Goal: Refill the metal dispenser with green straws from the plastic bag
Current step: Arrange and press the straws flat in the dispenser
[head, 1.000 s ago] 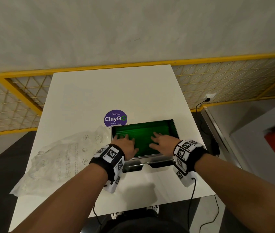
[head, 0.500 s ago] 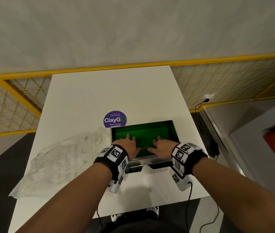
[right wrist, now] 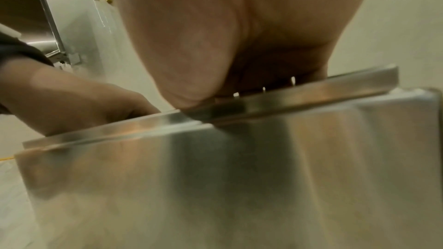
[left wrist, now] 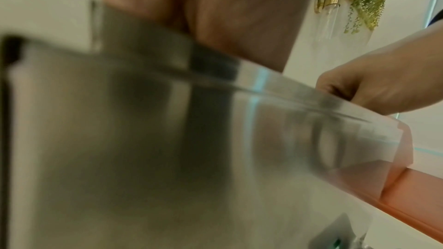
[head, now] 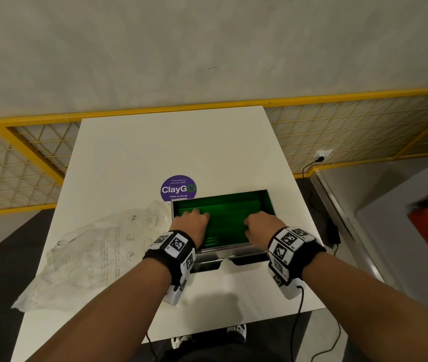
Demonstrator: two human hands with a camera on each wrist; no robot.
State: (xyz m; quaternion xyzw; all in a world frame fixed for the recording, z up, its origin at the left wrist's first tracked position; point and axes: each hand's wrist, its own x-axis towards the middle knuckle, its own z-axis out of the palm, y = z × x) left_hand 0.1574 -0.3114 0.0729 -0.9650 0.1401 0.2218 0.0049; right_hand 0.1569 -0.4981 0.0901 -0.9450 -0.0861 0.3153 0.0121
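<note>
On the white rectangular table (head: 181,142), the open stainless-steel box dispenser (head: 223,253) is positioned; green straws (head: 228,218) fill it. Left hand (head: 192,224) and right hand (head: 262,228) are pressed onto the straws, fingers curled. The crumpled clear plastic bag (head: 95,252) is laid just left.

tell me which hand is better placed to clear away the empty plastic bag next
Left. The plastic bag lies just left of the metal dispenser, beside the left hand; the right hand would have to cross over.

My left hand (head: 191,223) and right hand (head: 262,229) have drawn nearer across the green straws (head: 229,218), fingers curling in from flat.
</note>
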